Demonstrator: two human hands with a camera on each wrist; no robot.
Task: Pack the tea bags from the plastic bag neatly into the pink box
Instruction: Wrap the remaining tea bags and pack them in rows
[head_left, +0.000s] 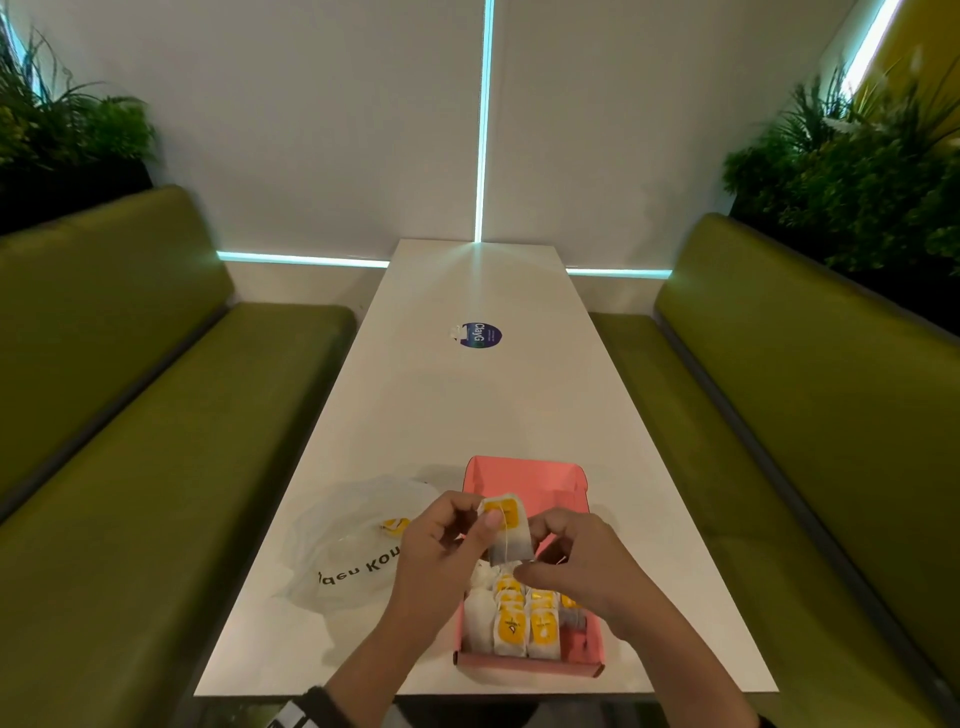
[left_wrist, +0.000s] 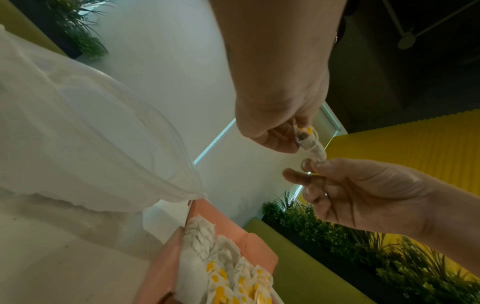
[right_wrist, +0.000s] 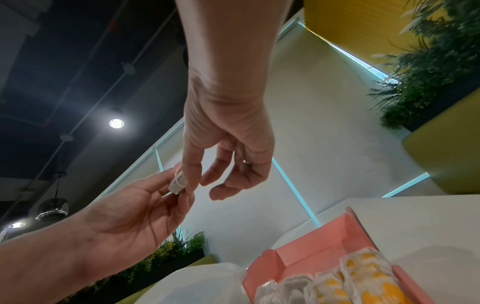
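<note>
A white tea bag with a yellow label (head_left: 506, 527) is held up over the back part of the pink box (head_left: 519, 475). My left hand (head_left: 480, 519) pinches its upper left edge. My right hand (head_left: 535, 540) pinches its right side with thumb and fingertips; in the left wrist view those fingertips (left_wrist: 313, 164) meet the bag's lower end (left_wrist: 311, 144). The front of the box holds rows of packed tea bags (head_left: 524, 623). Left of the box lies the crumpled clear plastic bag (head_left: 343, 566) with one yellow-labelled tea bag (head_left: 394, 526) inside.
The box and bag sit near the front edge of a long white table (head_left: 467, 405). A round dark sticker (head_left: 480, 335) lies farther back. Green benches (head_left: 130, 415) run along both sides, with plants behind them.
</note>
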